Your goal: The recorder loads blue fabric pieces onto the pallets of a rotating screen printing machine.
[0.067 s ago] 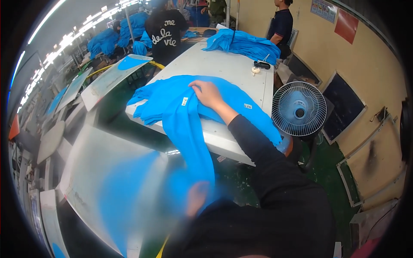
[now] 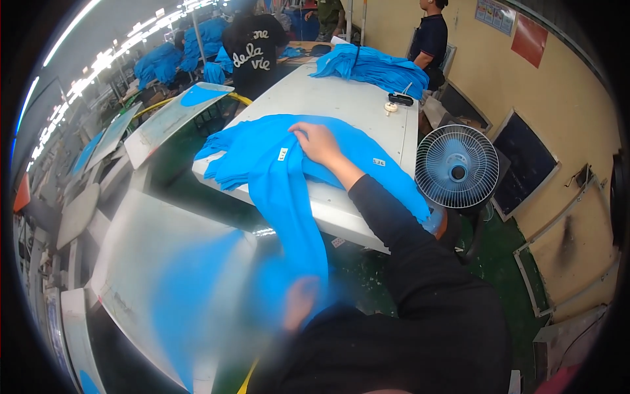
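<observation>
A stack of blue cut fabric pieces [image 2: 243, 141] with small white labels lies on the near end of a white table [image 2: 289, 95]. My right hand [image 2: 316, 143] rests on top, thumb and fingers closed on the upper fabric. From there a blue fabric piece [image 2: 282, 210] hangs over the table's near edge. Its lower end is bunched at my left hand [image 2: 302, 302], which looks blurred but closed on the cloth. Left of that hand, a pale tilted board [image 2: 141, 230] carries a blurred blue patch [image 2: 190, 295].
More blue fabric [image 2: 371, 69] is heaped at the table's far end, near a black object [image 2: 400, 100] and a small whitish knob [image 2: 391, 109]. A caged fan [image 2: 457, 165] stands at the right. Tilted boards [image 2: 177, 118] line the left. Beyond the table is a person in black [image 2: 254, 59]; another [image 2: 430, 39] stands by the wall.
</observation>
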### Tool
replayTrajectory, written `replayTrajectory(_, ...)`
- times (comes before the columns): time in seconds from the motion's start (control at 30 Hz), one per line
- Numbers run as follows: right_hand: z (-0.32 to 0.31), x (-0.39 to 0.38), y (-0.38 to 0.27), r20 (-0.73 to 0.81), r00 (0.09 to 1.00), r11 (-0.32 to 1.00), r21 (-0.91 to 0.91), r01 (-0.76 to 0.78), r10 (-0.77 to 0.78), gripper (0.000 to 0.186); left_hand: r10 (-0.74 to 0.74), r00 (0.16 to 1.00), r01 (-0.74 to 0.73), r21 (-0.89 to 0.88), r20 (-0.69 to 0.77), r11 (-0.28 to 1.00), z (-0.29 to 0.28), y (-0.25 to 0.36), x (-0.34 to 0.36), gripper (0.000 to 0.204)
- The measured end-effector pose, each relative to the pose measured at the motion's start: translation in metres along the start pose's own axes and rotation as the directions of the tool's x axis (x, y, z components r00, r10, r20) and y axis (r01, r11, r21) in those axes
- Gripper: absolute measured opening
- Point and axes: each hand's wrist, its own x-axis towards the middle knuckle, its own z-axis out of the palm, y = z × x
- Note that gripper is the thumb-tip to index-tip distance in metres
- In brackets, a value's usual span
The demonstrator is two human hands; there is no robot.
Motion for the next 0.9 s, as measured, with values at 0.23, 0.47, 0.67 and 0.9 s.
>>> replayTrajectory(0.23, -0.002, 0.000, 0.001, -0.002, 1.000, 1.000, 0.000, 0.004, -0.004, 0.019, -0.021, 1.000, 0.021, -0.020, 0.007, 1.000, 0.000, -0.001, 0.001, 0.017)
replayTrajectory(0.47, -0.006, -0.001, -0.006, 0.045, 0.997, 0.997, 0.038, -0.067, 0.065, 0.019, 0.018, 1.000, -0.018, -0.007, 0.001, 1.000, 0.001, -0.008, 0.001, 0.018)
replayTrajectory(0.67, -0.006, -0.001, -0.006, 0.041, 0.997, 0.998, 0.032, -0.062, 0.061, 0.019, 0.008, 1.000, -0.008, -0.016, 0.004, 1.000, 0.001, -0.005, 0.002, 0.018)
replayTrajectory(0.9, -0.006, 0.000, -0.006, 0.041, 0.997, 0.997, 0.038, -0.063, 0.061, 0.019, 0.033, 0.999, -0.033, 0.021, 0.003, 0.999, 0.000, -0.007, 0.002, 0.019)
